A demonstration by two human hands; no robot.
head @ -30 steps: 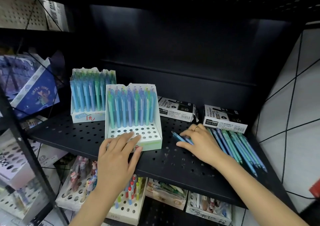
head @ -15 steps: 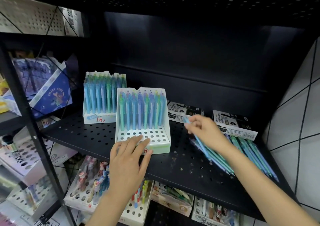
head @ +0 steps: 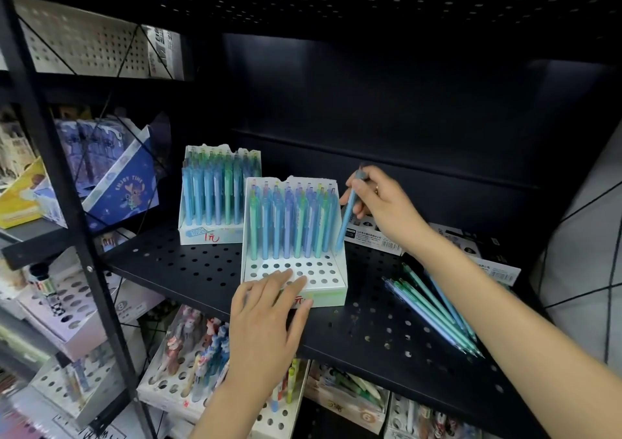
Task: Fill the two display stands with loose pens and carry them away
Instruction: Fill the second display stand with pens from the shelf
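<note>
Two white card display stands are seen on the black perforated shelf [head: 188, 267]: the rear stand [head: 215, 196] is full, the front stand [head: 296, 236] has empty round holes. The front stand is steadied by the flat, open left hand [head: 269, 307]. A slim blue pen [head: 346, 218] (nearly upright, tip down) is pinched by the right hand [head: 380, 199], just above the stand's right edge. Loose pens [head: 434, 307] lie on the shelf at the right.

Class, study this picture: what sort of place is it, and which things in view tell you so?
Most likely a stationery shop. Pens stand in a white display stand with a price printed on its front, barcoded boxes lie on the black pegboard shelf, and the lower racks hold more pens on display.
</note>
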